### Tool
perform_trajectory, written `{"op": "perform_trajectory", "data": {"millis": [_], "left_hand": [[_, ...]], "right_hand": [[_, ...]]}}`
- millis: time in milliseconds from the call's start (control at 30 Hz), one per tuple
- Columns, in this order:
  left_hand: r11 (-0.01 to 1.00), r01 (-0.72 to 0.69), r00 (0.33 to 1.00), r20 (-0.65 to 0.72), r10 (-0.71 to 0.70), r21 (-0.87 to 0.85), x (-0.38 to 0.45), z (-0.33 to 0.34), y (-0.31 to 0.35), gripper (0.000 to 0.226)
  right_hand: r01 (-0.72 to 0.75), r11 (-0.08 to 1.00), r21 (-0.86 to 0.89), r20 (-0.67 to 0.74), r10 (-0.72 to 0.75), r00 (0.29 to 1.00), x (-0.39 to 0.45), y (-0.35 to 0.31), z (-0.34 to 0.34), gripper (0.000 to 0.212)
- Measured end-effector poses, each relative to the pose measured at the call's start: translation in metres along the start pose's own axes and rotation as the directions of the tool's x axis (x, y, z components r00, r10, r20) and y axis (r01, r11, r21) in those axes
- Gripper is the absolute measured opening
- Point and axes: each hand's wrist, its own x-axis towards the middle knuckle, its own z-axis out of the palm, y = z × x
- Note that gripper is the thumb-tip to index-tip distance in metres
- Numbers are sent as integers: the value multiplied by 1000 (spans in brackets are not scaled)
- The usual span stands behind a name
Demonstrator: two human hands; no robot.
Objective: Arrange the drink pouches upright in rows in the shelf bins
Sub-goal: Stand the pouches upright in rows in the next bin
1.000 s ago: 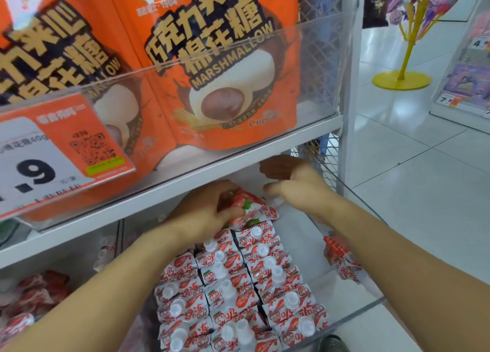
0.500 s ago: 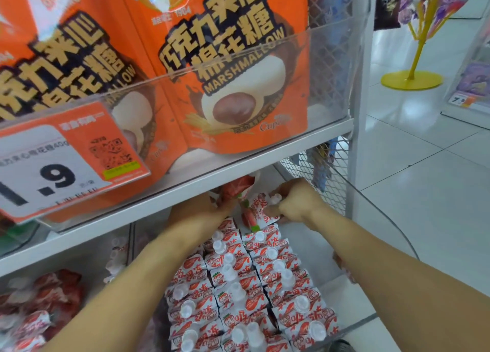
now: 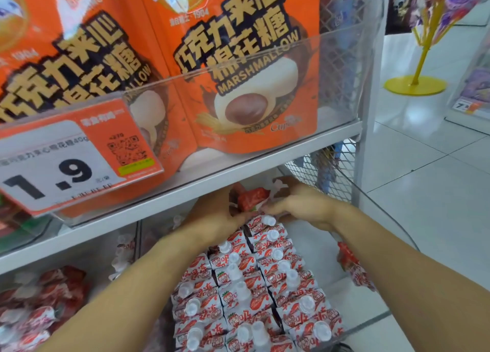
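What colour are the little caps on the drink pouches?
White, seen in the head view: caps on red-and-white drink pouches.

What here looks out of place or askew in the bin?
One pouch lies tilted by the right wall of the bin, apart from the upright rows. At the back, both hands hold a red pouch tilted, not yet in line.

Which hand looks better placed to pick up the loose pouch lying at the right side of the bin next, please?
Probably the right hand: the loose pouch lies just beside the right forearm, while the left hand is across the upright rows, at the red pouch.
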Motion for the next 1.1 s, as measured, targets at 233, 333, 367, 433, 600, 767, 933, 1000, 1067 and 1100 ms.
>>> {"op": "perform_trajectory", "data": {"millis": [233,333,367,433,600,767,933,1000,1067,1100], "left_hand": [[992,-38,995,-85,48,123,-2,4,0,64],[958,-167,975,-107,196,233,-9,8,3,57],[951,-203,973,-64,223,235,-11,10,2,47],[954,-212,977,57,204,214,-16,14,2,35],[941,-243,970,79,231,236,-13,19,2,39],[950,-167,986,55,158,264,-7,23,4,15],[950,-166,986,53,158,263,-19,22,8,25],[953,-185,983,36,182,238,-33,21,13,34],[955,-215,976,20,216,203,-52,20,23,43],[951,-236,972,32,235,201,-62,22,28,47]], "right_hand": [[82,995,62,-212,-68,975,-4,-2,0,29],[122,966,-229,-253,-180,951,0,-1,4,17],[133,933,-335,-227,-217,949,0,-2,4,15],[122,923,-365,-175,-197,965,5,3,3,19],[11,972,-237,-96,-35,995,8,1,6,34],[-32,919,-393,-57,11,998,3,-7,7,25],[-3,661,-750,-30,-30,999,-29,-27,-9,52],[18,524,-851,-32,-87,996,-59,-36,-17,55],[51,364,-930,46,-24,999,-89,-41,-19,58],[59,284,-957,78,55,995,-101,-41,-19,63]]}}
